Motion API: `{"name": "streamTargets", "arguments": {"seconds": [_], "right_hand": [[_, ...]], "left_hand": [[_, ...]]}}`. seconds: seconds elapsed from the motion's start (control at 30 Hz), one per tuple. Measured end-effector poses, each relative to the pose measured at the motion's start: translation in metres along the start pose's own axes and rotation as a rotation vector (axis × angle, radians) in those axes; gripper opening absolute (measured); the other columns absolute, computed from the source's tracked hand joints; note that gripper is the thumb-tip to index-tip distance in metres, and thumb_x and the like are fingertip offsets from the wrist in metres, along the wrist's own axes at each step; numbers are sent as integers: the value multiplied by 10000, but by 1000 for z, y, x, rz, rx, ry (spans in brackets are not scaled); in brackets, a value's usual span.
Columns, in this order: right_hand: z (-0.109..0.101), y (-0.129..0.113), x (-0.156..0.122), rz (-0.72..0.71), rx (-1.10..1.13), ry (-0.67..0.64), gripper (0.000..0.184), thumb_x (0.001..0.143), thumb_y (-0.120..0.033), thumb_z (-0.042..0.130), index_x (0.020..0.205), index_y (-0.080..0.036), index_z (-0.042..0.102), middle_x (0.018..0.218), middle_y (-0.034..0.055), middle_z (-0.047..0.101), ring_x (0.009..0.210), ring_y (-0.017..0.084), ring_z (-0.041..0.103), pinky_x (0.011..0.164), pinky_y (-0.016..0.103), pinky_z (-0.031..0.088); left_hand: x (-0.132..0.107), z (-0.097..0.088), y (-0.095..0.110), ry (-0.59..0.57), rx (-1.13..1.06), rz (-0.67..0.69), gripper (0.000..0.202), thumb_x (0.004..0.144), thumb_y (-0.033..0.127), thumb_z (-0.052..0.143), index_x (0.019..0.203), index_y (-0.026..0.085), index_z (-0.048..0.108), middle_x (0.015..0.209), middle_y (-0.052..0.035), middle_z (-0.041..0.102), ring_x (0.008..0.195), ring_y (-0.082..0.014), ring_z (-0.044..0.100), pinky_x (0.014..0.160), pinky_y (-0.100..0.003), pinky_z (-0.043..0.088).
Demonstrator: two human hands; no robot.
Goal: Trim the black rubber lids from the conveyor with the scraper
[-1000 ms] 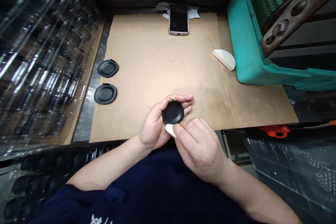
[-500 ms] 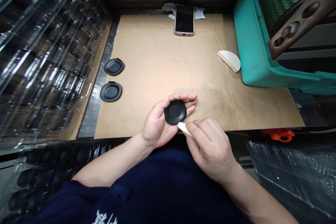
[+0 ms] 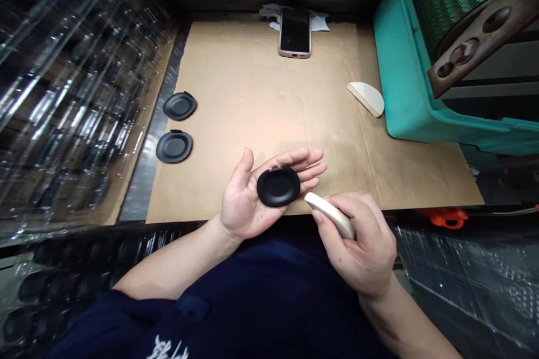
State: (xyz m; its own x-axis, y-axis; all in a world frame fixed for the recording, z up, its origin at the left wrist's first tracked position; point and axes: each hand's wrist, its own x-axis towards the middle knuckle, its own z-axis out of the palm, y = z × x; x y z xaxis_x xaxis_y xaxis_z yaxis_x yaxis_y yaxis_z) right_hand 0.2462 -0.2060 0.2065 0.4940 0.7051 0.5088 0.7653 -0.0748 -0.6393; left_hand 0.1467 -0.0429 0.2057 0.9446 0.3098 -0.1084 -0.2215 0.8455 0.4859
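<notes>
head view: discs [image 3: 46, 286] in clear tray [image 3: 138, 248]

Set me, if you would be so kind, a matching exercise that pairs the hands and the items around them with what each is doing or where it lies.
Things:
1. Left hand
2. Right hand
3. Phone
4. Half-round white piece

Places or states:
A. Grips a curved white pad
B. Lies beside the teal bin
C. Lies at the far edge of the cardboard sheet
D. Holds a black disc on its open palm

Pairs: 1-D, 2-A, 3-C, 4-B
</notes>
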Motion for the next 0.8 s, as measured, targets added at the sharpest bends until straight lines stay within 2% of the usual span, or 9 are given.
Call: {"name": "streamTargets", "arguments": {"seconds": [0.1,0.17,0.27,0.37,0.6,0.8], "right_hand": [[3,-1,0,-9,36,-24,292,840,-46,722,1088,-173,635,945,44,675,834,152,634,764,308,552],[7,-4,0,-30,33,-51,293,853,-46,706,1107,-173,634,952,53,684,835,163,633,759,322,552],[15,-11,0,-122,-31,-130,251,890,-71,672,1122,-161,643,924,69,698,803,180,620,717,338,535],[19,-11,6,-212,-121,-178,232,903,-71,647,1126,-135,654,864,72,695,744,185,589,663,338,500],[16,4,21,-222,-228,-52,219,921,-98,634,1137,-135,643,931,105,688,795,206,619,718,353,538],[17,0,18,-237,-210,-128,227,909,-76,643,1132,-118,637,893,95,689,749,197,610,691,350,529]], "left_hand": [[0,-1,0,-12,-4,-1,756,1009,655,247,1281,98,680,1451,-189,591,1416,-372,490,1211,-512,338],[0,-1,-1,-8,-1,-4,729,1007,649,287,1279,99,681,1451,-192,590,1427,-375,477,1217,-513,330],[0,-1,-4,19,36,14,479,1002,477,473,1248,130,694,1448,-178,596,1432,-368,475,1230,-522,308],[0,-1,-6,27,60,32,371,992,304,502,1269,130,678,1469,-185,575,1428,-361,483,1239,-540,287],[-1,-5,-7,29,25,-11,395,1019,304,438,1274,123,680,1475,-177,574,1457,-346,449,1256,-536,256],[0,-6,-8,22,17,-8,422,1036,316,403,1299,113,664,1511,-177,539,1448,-338,462,1253,-510,277]]}}
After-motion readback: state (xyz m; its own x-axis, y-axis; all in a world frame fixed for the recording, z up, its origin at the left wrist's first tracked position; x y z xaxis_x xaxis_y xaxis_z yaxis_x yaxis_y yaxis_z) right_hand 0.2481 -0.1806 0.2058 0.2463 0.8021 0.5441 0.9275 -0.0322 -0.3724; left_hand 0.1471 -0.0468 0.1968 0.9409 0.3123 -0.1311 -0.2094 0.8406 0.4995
